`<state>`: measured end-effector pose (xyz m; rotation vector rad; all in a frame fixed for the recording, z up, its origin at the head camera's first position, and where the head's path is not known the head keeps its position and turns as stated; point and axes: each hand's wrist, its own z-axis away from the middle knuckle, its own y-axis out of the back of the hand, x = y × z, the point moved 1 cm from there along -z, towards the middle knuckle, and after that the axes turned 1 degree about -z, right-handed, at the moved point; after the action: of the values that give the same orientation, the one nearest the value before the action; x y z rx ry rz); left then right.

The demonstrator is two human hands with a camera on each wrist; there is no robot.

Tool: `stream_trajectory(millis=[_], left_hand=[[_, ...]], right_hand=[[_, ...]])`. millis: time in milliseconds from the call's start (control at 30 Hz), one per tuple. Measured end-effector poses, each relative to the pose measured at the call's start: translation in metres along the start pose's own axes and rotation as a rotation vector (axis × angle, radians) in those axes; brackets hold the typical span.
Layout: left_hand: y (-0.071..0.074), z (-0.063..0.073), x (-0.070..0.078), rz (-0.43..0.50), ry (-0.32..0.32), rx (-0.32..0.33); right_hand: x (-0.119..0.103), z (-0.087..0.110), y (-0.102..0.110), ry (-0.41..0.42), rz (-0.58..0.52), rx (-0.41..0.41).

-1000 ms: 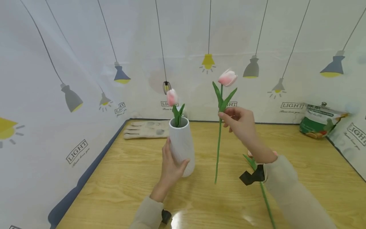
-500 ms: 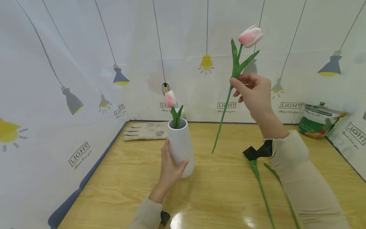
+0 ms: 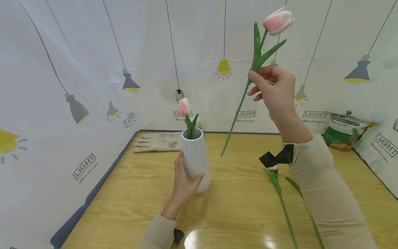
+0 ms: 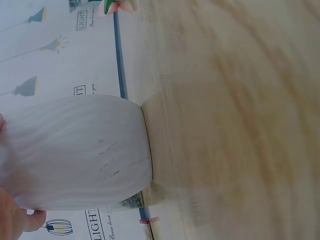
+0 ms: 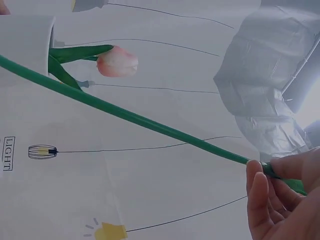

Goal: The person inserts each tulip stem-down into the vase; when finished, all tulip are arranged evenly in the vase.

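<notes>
A white vase point(image 3: 196, 162) stands on the table, and my left hand point(image 3: 184, 181) grips its lower side from the left. One pink tulip point(image 3: 184, 107) rises out of the vase mouth. Up and to the right, my right hand point(image 3: 275, 88) pinches another pink tulip point(image 3: 278, 21) just under its leaves, between thumb and fingers. This tulip's stem point(image 5: 150, 124) slants down toward the vase, its lower end in the air to the right of the rim. From the left wrist, the vase point(image 4: 85, 150) fills the left side, with fingertips at its edge.
Two more tulips lie on the wooden table point(image 3: 236, 207) at the right; one shows its green stem point(image 3: 284, 204), the other is partly under the right sleeve point(image 3: 326, 183). A light glove point(image 3: 157, 142) lies behind the vase. A green and white bag point(image 3: 345, 131) stands at the back right.
My right hand has lifted its tulip up and to the right, then slightly left, and the stem now tilts more. The left hand stays on the vase.
</notes>
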<state>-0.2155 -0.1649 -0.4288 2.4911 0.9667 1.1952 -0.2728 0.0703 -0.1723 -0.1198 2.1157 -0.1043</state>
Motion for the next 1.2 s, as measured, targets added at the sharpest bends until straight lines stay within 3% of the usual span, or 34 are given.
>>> stream_trajectory(millis=[300,567,767,1200], left_hand=[[-0.002,-0.001,0.000,0.014,-0.002,0.013],[-0.002,0.000,-0.001,-0.005,-0.030,0.028],[-0.001,-0.001,0.000,-0.003,-0.022,0.034],[0.000,0.001,0.000,-0.001,-0.035,0.035]], right_hand=[[-0.023,-0.012,-0.016,0.010,-0.116,0.035],[-0.030,-0.011,-0.037,0.143,-0.141,0.019],[-0.019,-0.007,-0.047,0.146,-0.052,0.025],[0.018,0.005,-0.056,0.127,0.189,-0.041]])
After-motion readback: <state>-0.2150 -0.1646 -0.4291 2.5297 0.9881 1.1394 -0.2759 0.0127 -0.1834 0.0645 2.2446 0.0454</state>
